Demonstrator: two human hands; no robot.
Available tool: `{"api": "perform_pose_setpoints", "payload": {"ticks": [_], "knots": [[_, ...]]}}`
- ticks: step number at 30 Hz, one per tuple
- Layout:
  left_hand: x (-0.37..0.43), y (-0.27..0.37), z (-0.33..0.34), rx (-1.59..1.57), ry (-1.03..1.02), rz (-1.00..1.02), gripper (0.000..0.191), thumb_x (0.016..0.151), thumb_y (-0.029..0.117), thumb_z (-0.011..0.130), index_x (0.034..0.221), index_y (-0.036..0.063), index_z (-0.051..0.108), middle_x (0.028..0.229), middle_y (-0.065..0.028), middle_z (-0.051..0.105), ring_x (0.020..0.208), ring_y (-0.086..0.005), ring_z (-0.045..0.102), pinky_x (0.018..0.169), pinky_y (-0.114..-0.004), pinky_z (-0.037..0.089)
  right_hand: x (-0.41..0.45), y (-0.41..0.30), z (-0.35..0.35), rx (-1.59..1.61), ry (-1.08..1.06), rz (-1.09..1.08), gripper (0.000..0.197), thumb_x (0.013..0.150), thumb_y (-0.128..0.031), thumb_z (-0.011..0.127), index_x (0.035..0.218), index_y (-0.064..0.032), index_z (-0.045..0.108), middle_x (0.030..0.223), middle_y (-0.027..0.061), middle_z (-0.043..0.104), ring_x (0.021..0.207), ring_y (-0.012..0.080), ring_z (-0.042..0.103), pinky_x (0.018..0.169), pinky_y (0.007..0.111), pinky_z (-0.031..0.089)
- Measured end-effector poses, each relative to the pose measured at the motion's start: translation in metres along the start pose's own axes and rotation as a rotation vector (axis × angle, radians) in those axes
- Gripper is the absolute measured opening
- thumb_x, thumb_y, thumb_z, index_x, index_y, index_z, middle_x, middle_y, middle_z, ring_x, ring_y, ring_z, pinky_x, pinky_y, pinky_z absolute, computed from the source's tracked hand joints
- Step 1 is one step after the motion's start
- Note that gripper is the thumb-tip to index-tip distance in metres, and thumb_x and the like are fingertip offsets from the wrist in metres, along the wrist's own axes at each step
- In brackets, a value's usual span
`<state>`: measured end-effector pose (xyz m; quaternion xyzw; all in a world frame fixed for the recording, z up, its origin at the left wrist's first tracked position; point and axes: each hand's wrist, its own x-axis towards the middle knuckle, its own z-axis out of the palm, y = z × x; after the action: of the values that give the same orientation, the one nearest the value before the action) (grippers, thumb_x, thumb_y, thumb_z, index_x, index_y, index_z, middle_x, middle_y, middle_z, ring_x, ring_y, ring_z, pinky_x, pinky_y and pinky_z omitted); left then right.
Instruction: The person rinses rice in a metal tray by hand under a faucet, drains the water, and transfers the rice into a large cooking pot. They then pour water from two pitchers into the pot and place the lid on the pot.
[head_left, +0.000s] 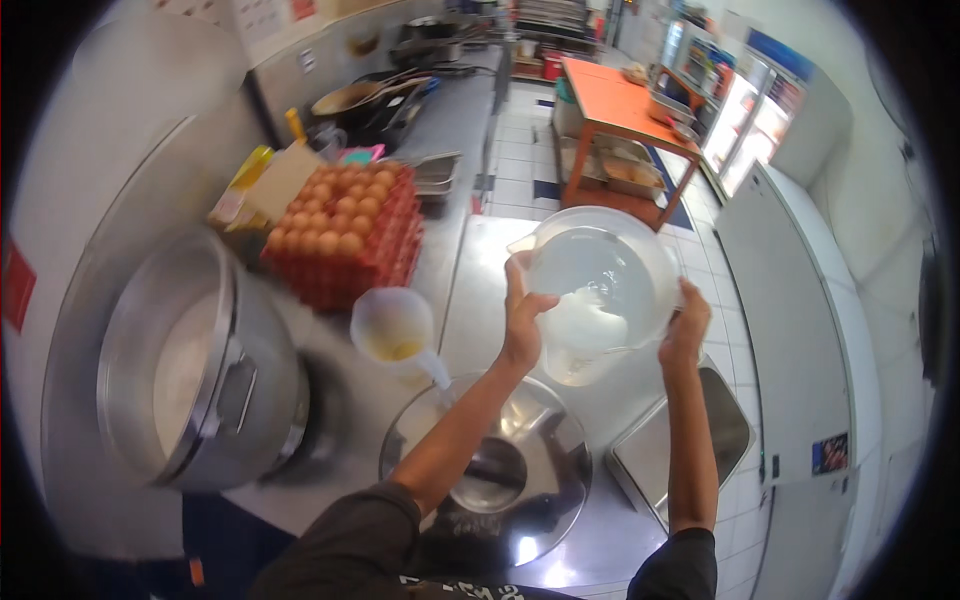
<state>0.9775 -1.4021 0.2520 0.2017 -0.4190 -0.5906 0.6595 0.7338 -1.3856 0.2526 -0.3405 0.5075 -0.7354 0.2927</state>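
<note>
A translucent plastic pitcher with clear liquid (600, 285) is held between my two hands over the steel counter. My left hand (526, 315) grips its left side, with the thumb at the rim. On the opposite side, my right hand (685, 322) holds it near what looks like the handle. Below my forearms lies a round metal lid (555, 435) with a knob. A smaller plastic jug (394, 326) with a little yellowish liquid stands left of my left hand. Further left is a large metal pot (259, 420) with pale contents.
Red trays of brown eggs (345, 247) are stacked behind the small jug. A rectangular steel pan (645, 450) lies beneath my right forearm. Beyond stand a wok (345, 101) and an orange table (615, 97). A white chest-like cabinet (787, 322) runs along the right.
</note>
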Motion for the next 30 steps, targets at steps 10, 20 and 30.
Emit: {"api": "perform_pose_setpoints", "payload": {"ticks": [10,20,30], "knots": [[-0.061,0.233,-0.064,-0.062,-0.201,0.120,0.099,0.077,0.025,0.066,0.145,-0.0129,0.004,0.150,-0.0243,0.017,0.144,-0.0266,0.013,0.118,-0.034,0.012,-0.133,-0.168,0.163,-0.007,-0.212,-0.022,0.047,0.094,-0.030,0.065,0.125,0.0038,0.060,0.118,0.0120,0.065,0.107,0.0180,0.063,0.094,0.031,0.049],[-0.137,0.348,-0.160,0.227,-0.058,0.297,0.094,0.088,0.034,0.075,0.141,-0.0121,0.012,0.134,-0.0227,0.047,0.126,-0.0253,0.046,0.109,-0.037,0.034,-0.226,-0.240,0.307,-0.229,-0.369,-0.072,0.048,0.092,-0.031,0.069,0.125,0.0026,0.061,0.117,0.0113,0.065,0.106,0.0189,0.063,0.094,0.032,0.049],[-0.189,0.379,-0.204,0.096,-0.006,0.116,0.077,0.095,0.035,0.066,0.135,-0.0112,0.018,0.127,-0.0221,0.045,0.117,-0.0210,0.045,0.101,-0.033,0.036,-0.287,-0.252,0.375,-0.455,-0.466,-0.170,0.041,0.088,-0.036,0.074,0.108,-0.0001,0.072,0.102,0.0074,0.070,0.094,0.0134,0.066,0.085,0.027,0.050]]}}
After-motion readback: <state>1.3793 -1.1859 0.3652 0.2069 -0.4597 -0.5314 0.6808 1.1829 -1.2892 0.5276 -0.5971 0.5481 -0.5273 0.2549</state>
